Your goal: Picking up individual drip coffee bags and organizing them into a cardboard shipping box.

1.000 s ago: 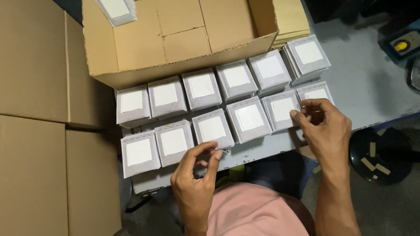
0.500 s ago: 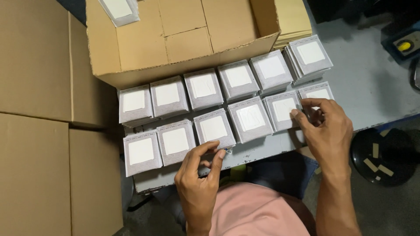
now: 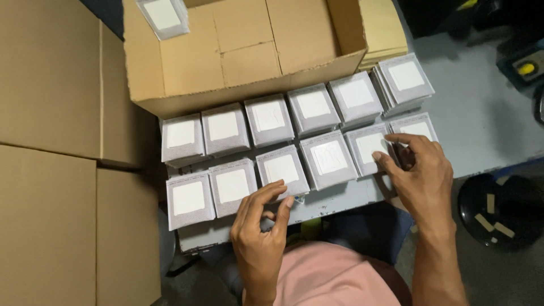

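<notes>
Two rows of small grey boxes with white square tops lie along a grey table edge. My left hand hovers at the front edge, fingers curled together, fingertips just below the third front-row box. Whether it pinches anything is hidden. My right hand rests on the right end of the front row. Its thumb presses the top of one box. The fingers dip into the gap beside the last box.
A large open cardboard carton stands behind the rows, with one more small box at its far left. Flat cardboard cartons fill the left side. A black round object lies on the floor at right.
My left hand has edged up toward the front row, with its fingers still curled. My right hand has stayed on the right-hand boxes.
</notes>
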